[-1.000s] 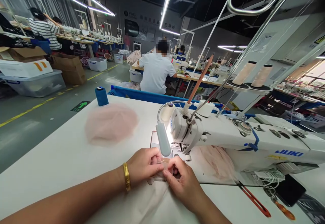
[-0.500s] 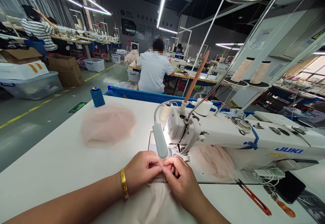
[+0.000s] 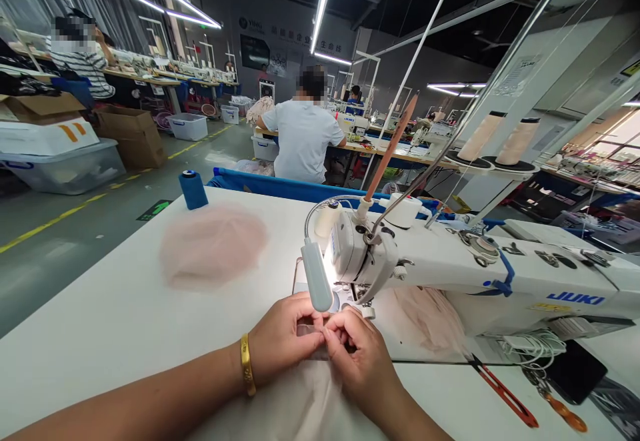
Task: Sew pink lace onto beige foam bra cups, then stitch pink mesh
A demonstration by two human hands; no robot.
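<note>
Both hands meet just in front of the needle area of a white sewing machine (image 3: 425, 264). My left hand (image 3: 285, 335), with a gold bracelet (image 3: 247, 364) at the wrist, pinches a sheer pale fabric (image 3: 313, 394) between thumb and fingers. Beside it, fingertips almost touching, my right hand (image 3: 360, 354) pinches the same fabric. The cloth hangs down from the fingers toward the bottom edge of the view. A small grey lamp (image 3: 317, 277) hangs over the fingertips. The machine's needle is hard to make out behind the lamp and hands.
Sheer pink fabric (image 3: 215, 246) lies on the table's left, near a blue thread cone (image 3: 193, 191). More pink fabric (image 3: 425, 321) lies under the machine arm. Red-handled snips (image 3: 505, 391), an orange-handled tool (image 3: 565, 413) and a black phone (image 3: 573, 369) lie right. A co-worker (image 3: 303, 134) sits ahead.
Both hands keep their pinch on the fabric, with the fingers shifted slightly. The camera view has moved a little. At far left, a co-worker's head and arm have changed position.
</note>
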